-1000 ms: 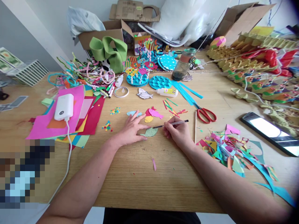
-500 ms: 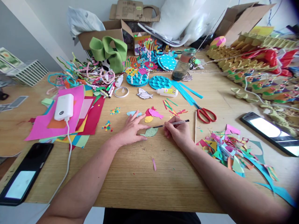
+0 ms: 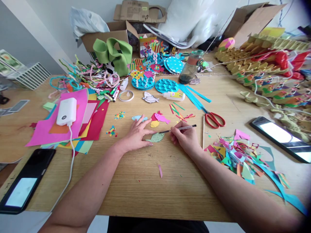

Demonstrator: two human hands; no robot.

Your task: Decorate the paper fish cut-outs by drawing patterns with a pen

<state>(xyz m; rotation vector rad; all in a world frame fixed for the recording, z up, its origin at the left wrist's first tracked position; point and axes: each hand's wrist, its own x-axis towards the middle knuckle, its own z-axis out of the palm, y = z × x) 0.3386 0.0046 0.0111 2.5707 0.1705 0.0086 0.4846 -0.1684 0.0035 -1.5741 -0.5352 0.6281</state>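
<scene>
A green paper fish (image 3: 157, 138) with drawn scale lines lies flat on the table in front of me. My left hand (image 3: 139, 134) rests with spread fingers at its left side, fingertips touching the fish's edge. In my right hand (image 3: 184, 137) a slim dark pen (image 3: 186, 127) is pinched, its tip at the top edge of the fish near the head. Just beyond lie a pink paper fish (image 3: 163, 119), a yellow paper fish (image 3: 155, 124) and a red one partly covered. A light blue paper fish (image 3: 136, 118) is partly behind my left fingers.
Red-handled scissors (image 3: 214, 119) and a wooden stick (image 3: 203, 132) lie right of my hand, near a heap of paper scraps (image 3: 238, 155). Beyond are a glue bottle (image 3: 174, 95) and a white paper fish (image 3: 150, 97). Coloured sheets (image 3: 97, 123) carry a power bank (image 3: 66, 111) at left.
Almost nothing differs. The pen in my right hand has tilted very slightly, while my left hand and the green fish stay in place.
</scene>
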